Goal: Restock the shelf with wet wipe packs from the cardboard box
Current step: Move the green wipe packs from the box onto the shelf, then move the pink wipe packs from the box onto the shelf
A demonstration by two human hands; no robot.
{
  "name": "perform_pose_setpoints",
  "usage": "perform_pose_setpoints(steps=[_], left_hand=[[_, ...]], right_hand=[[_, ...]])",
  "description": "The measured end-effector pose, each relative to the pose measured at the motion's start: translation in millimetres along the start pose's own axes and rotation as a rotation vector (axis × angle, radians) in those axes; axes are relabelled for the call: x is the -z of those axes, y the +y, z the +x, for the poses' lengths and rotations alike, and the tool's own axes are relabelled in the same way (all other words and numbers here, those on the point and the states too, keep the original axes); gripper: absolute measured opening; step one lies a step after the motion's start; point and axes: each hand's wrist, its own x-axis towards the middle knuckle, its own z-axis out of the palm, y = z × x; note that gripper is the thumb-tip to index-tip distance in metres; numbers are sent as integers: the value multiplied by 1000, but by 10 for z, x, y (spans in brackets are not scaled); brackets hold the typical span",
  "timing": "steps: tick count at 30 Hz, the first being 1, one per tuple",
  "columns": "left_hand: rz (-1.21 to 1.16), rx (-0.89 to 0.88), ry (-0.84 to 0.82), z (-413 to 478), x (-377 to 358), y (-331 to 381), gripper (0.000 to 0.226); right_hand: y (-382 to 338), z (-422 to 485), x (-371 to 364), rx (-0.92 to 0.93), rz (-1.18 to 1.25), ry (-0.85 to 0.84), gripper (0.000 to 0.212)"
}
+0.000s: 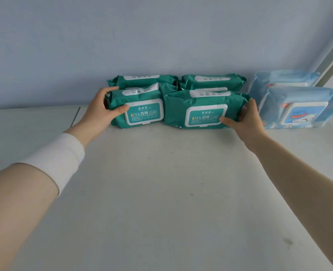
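With fingers (122, 109) curled round their outer ends, left hand (105, 106) and right hand (248, 119) should slide the front green packs (202, 108) squarely against the rear packs (146, 78).

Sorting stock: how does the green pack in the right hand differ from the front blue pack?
The green pack lid reads 75%; the blue pack lid shows a cartoon. The right hand grips the green pack; the blue pack is untouched. Both rest on the shelf.
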Motion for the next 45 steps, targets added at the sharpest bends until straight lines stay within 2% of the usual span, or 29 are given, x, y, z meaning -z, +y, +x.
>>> perform_pose_setpoints(steps=[4, 6, 7, 9, 11, 13, 15, 18, 22, 25, 28, 31, 34, 37, 41, 45], left_hand=[[303, 2, 170, -249, -41, 206, 72], [547, -94, 241, -469, -32, 350, 74], [670, -170, 217, -591, -48, 421, 71], [882, -312, 9, -881, -137, 576, 66], [1047, -413, -269, -1181, -296, 770, 62], [1160, -475, -473, -1446, -460, 1031, 55], [1256, -540, -626, -1698, -624, 1303, 47], [1393, -653, -771, -2070, -982, 1720, 43], [1403, -653, -1038, -2702, -1715, 2290, 51], [1411, -753, -1162, -3345, -2341, 2644, 58], [1384, -878, -1273, -4095, -2967, 2844, 62], [1328, -959, -1375, -4764, -3571, 2854, 57], [1339, -992, -1508, -5305, -4056, 2650, 55], [1375, -967, -1617, -5585, -4546, 2313, 54], [1420, -879, -1730, -5694, -5266, 1754, 56], [1367, -669, -1892, -5834, -5815, 1096, 55]], right_hand=[[-186, -305, -84, -69, -187, 96, 96], [-331, -546, -116, -83, -358, 125, 97], [-408, -683, -127, -73, -442, 132, 93], [-538, -990, -141, -68, -643, 71, 81], [-605, -1356, -112, -92, -889, -79, 75], [-638, -1720, -2, -137, -1112, -225, 73], [-667, -2056, 221, -213, -1248, -304, 70], [-741, -2541, 730, -354, -1304, -350, 69], [-827, -3309, 1573, -502, -1318, -327, 67], [-771, -3997, 2250, -592, -1307, -289, 60], [-514, -4738, 2950, -764, -1261, -240, 55], [-94, -5439, 3524, -956, -1213, -172, 60], [401, -5987, 3869, -1136, -1073, -152, 58], [943, -6317, 4061, -1220, -965, -204, 53], [1785, -6552, 4119, -1332, -778, -210, 58], [2599, -6613, 3839, -1429, -443, -159, 65]])
